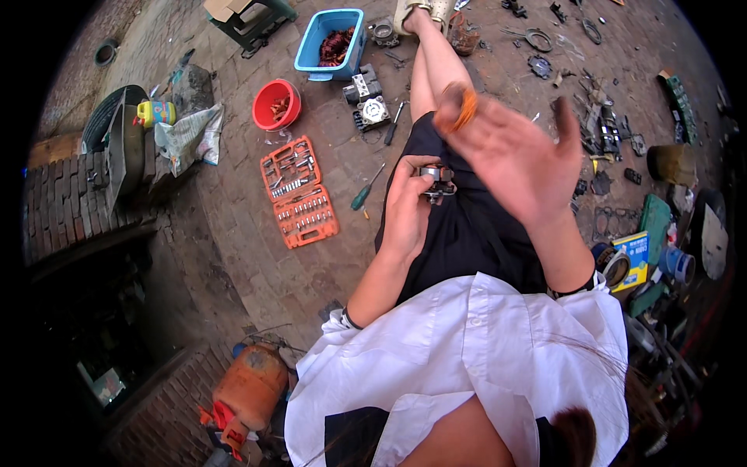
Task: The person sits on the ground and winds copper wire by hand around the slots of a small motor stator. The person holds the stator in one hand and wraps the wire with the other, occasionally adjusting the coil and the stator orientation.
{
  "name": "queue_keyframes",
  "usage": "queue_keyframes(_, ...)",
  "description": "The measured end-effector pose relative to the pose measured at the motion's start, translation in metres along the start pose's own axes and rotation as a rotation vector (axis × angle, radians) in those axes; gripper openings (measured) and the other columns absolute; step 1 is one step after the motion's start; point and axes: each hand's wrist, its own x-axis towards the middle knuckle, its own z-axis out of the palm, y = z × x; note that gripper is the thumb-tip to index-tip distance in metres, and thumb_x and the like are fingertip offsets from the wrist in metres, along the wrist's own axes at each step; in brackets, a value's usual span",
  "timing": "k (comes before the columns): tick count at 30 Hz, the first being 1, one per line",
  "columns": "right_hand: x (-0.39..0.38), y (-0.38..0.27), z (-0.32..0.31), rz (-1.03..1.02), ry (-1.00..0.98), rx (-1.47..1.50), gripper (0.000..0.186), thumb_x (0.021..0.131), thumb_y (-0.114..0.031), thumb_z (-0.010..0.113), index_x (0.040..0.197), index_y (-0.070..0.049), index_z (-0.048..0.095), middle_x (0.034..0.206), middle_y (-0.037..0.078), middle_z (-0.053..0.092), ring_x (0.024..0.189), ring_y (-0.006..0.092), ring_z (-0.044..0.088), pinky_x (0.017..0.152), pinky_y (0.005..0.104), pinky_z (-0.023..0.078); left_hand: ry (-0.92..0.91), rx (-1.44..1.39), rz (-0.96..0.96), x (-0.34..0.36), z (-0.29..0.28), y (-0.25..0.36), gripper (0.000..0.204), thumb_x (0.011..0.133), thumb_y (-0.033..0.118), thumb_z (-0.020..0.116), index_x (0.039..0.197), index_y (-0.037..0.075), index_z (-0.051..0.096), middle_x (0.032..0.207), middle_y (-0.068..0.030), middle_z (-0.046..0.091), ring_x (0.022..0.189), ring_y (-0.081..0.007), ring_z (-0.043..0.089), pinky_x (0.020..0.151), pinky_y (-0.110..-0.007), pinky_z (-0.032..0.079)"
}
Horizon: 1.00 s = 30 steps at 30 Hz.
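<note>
My left hand (411, 204) is closed around a small metal part (436, 180), silvery with a brownish top, held above my lap with the thumb across it. My right hand (517, 148) is raised over my right thigh, its palm showing. The thumb stands well apart and the fingers stretch toward the upper left. At its fingertips is a bright orange, copper-like bundle of wire (466, 109), blurred; whether it touches the fingers I cannot make out. An orange socket set case (332, 227) lies unfolded to the left, with a green-handled screwdriver (361, 196) beside it.
Ahead stand a blue tub (311, 39) with dark reddish wire and a red basin (257, 109) with copper-coloured pieces. Metal units (373, 110) lie near a black-handled tool (394, 123). Scattered machine parts (609, 128) cover the right side. An orange gas cylinder (250, 385) stands lower left.
</note>
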Motion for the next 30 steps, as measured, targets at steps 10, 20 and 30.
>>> queue_keyframes(10, -0.009, -0.009, -0.033, -0.133, -0.083, 0.241, 0.089, 0.084, -0.061, 0.048, 0.125, 0.018, 0.035, 0.120, 0.025, 0.048, 0.117, 0.0299, 0.045, 0.113, 0.0419, 0.023, -0.229, -0.834, -0.104, 0.011, -0.019, 0.008, 0.040, 0.085, 0.028, 0.049, 0.106, -0.005, 0.055, 0.098, -0.0185, 0.055, 0.084, -0.0236, 0.051, 0.070, -0.031, 0.042)
queue_keyframes(20, -0.045, 0.004, -0.040, 0.050, -0.308, -0.095, 0.094, 0.075, -0.075, 0.051, 0.116, 0.010, 0.048, 0.111, 0.017, 0.057, 0.097, 0.0257, 0.057, 0.108, 0.0450, 0.024, -0.012, -0.759, 0.010, 0.012, -0.013, 0.010, 0.036, 0.085, 0.021, 0.053, 0.111, -0.004, 0.051, 0.103, -0.0170, 0.054, 0.089, -0.0228, 0.050, 0.073, -0.030, 0.040)
queue_keyframes(30, -0.008, 0.013, 0.008, -0.034, -0.566, -0.188, 0.111, 0.078, -0.081, 0.033, 0.136, 0.014, 0.028, 0.137, 0.027, 0.039, 0.124, 0.0359, 0.043, 0.110, 0.0448, 0.023, 0.059, -0.020, 0.174, 0.001, -0.001, 0.005, 0.029, 0.087, 0.005, 0.050, 0.115, 0.004, 0.046, 0.101, -0.0061, 0.053, 0.088, -0.0102, 0.051, 0.076, -0.026, 0.043)
